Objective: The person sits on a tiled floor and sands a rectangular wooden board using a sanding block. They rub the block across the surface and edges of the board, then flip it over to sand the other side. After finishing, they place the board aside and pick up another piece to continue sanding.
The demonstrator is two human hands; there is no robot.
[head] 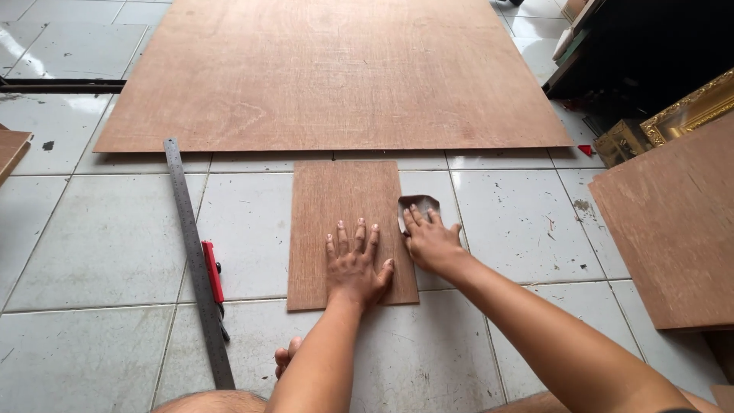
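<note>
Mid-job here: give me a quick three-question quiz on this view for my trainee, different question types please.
1. True or false: the left hand lies flat on the small plywood panel.
2. Multiple choice: the right hand presses a dark piece of sandpaper at which part of the small panel? A) its right edge B) its left edge C) its near edge
3. Fill in: the red utility knife lies beside the long metal ____ on the tiled floor.

Key
1. True; fingers spread, palm down.
2. A.
3. Ruler. Both lie left of the small panel, with the large plywood sheet beyond.
</note>
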